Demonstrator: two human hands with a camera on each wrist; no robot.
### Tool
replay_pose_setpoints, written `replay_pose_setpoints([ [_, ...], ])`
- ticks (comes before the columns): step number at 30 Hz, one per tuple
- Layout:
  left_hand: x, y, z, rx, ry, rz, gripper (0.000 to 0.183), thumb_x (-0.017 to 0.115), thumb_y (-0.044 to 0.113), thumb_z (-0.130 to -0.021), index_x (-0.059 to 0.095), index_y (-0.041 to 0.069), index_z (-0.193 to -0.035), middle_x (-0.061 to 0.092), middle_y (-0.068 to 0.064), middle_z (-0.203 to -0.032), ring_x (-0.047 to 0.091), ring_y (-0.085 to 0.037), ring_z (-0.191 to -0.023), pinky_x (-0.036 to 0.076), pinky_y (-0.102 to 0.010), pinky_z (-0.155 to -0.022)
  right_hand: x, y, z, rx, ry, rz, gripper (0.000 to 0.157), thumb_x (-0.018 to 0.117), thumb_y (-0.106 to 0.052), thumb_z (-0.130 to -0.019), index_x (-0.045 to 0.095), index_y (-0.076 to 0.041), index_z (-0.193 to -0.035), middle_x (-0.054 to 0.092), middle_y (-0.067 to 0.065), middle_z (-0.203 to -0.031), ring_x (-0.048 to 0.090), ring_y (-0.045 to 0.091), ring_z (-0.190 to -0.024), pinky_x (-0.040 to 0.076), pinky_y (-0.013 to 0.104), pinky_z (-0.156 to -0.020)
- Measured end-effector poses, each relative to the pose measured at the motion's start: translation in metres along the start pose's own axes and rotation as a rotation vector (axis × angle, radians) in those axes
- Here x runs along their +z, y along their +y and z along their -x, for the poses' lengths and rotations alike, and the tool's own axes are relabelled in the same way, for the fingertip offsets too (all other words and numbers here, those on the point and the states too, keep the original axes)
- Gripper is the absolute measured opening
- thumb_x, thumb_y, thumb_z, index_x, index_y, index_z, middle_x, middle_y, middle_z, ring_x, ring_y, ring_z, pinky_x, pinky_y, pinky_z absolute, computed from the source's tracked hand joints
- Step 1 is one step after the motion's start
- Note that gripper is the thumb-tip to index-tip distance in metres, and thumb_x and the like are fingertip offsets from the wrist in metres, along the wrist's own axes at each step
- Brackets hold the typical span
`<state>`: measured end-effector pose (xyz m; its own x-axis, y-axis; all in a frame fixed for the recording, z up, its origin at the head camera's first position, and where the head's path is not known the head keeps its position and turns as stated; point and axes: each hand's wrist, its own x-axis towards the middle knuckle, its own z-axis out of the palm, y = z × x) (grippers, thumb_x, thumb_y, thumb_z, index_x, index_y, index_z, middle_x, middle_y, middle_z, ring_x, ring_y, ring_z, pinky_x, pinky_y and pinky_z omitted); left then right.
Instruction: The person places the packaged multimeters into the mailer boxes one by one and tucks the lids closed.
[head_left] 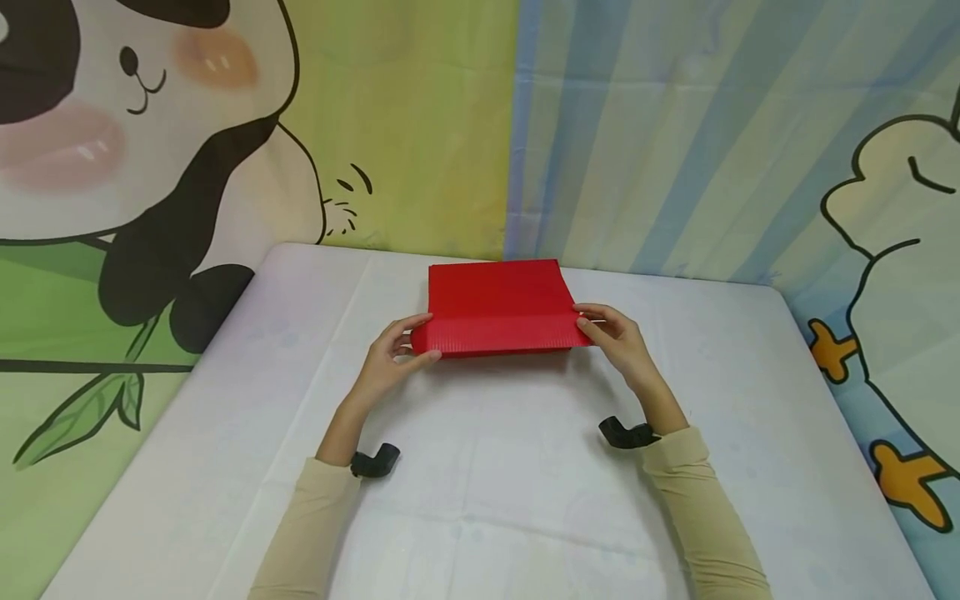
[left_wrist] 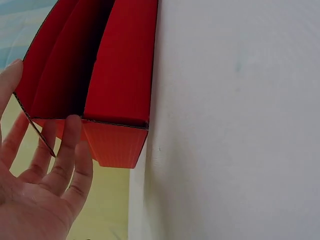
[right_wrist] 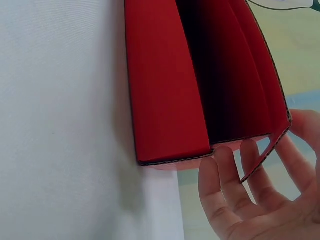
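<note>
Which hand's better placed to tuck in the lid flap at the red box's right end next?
Probably the right hand: it's at that lid flap, while the left hand is at the opposite end of the red box.

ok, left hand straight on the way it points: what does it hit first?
The left end of the red box, most likely: the left hand is right at it, though depth there is hard to judge.
</note>
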<state>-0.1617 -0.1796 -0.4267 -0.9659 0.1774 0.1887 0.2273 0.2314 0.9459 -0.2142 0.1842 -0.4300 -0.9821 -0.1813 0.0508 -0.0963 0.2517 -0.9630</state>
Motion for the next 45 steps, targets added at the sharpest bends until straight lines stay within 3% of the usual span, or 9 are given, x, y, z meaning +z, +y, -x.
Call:
replay_pose_setpoints([
  [6, 0.001, -0.001, 0.003, 0.003, -0.003, -0.046, 0.059, 0.077, 0.006, -0.083, 0.052, 0.002, -0.137, 0.051, -0.019, -0.133, 0.056, -0.032, -0.104, 0.052, -0.026, -0.079, 0.002, 0.001, 0.003, 0.032, 0.001, 0.018, 0.041, 0.062, -0.022, -0.097, 0.057, -0.004, -0.134, 0.054, 0.013, -0.127, 0.059, 0.008, -0.098, 0.051, 0.015, -0.079],
  [12, 0.002, -0.004, 0.005, 0.014, -0.006, -0.077, 0.058, 0.077, 0.007, -0.083, 0.053, 0.002, -0.136, 0.052, -0.02, -0.128, 0.055, -0.035, -0.105, 0.053, -0.037, -0.084, 0.004, 0.008, 0.006, 0.032, -0.014, 0.004, 0.041, 0.062, -0.021, -0.097, 0.056, -0.005, -0.134, 0.053, 0.013, -0.126, 0.059, 0.008, -0.094, 0.05, 0.015, -0.078],
  [19, 0.003, -0.044, -0.002, 0.031, 0.003, -0.109, 0.051, 0.074, 0.018, -0.087, 0.056, 0.015, -0.135, 0.053, -0.009, -0.127, 0.054, -0.025, -0.103, 0.051, -0.028, -0.084, 0.007, 0.022, 0.01, 0.035, 0.006, -0.065, 0.042, 0.062, -0.022, -0.097, 0.054, -0.004, -0.135, 0.053, 0.005, -0.123, 0.059, 0.009, -0.097, 0.051, 0.016, -0.078],
  [21, 0.004, -0.045, -0.002, 0.026, 0.005, -0.117, 0.05, 0.074, 0.018, -0.088, 0.057, 0.015, -0.135, 0.054, -0.008, -0.127, 0.054, -0.025, -0.103, 0.051, -0.028, -0.084, 0.008, 0.024, 0.011, 0.034, 0.011, -0.07, 0.042, 0.062, -0.021, -0.097, 0.054, -0.004, -0.135, 0.052, 0.003, -0.123, 0.059, 0.01, -0.097, 0.051, 0.016, -0.079],
  [28, 0.006, -0.049, 0.0, 0.013, 0.018, -0.102, 0.048, 0.073, 0.016, -0.089, 0.057, 0.011, -0.134, 0.054, -0.012, -0.129, 0.057, -0.029, -0.104, 0.051, -0.028, -0.084, 0.011, 0.031, 0.01, -0.019, 0.022, -0.083, 0.041, 0.062, -0.018, -0.097, 0.055, -0.001, -0.133, 0.055, 0.003, -0.123, 0.058, 0.011, -0.099, 0.052, 0.016, -0.079],
  [37, 0.007, -0.054, 0.001, 0.04, 0.039, -0.073, 0.046, 0.072, 0.012, -0.089, 0.058, 0.011, -0.133, 0.051, -0.011, -0.132, 0.058, -0.029, -0.104, 0.05, -0.026, -0.081, 0.016, 0.041, 0.006, -0.074, 0.061, -0.088, 0.039, 0.063, -0.009, -0.095, 0.056, 0.0, -0.133, 0.055, 0.012, -0.132, 0.053, 0.014, -0.11, 0.046, 0.018, -0.09],
  [45, 0.013, -0.063, 0.005, 0.041, 0.031, -0.092, 0.049, 0.071, 0.009, -0.089, 0.055, 0.011, -0.135, 0.048, -0.012, -0.134, 0.057, -0.031, -0.106, 0.051, -0.024, -0.08, 0.022, 0.023, 0.02, -0.156, 0.084, 0.011, 0.038, 0.062, -0.002, -0.093, 0.056, 0.007, -0.13, 0.056, 0.011, -0.126, 0.052, 0.012, -0.108, 0.047, 0.018, -0.09],
])
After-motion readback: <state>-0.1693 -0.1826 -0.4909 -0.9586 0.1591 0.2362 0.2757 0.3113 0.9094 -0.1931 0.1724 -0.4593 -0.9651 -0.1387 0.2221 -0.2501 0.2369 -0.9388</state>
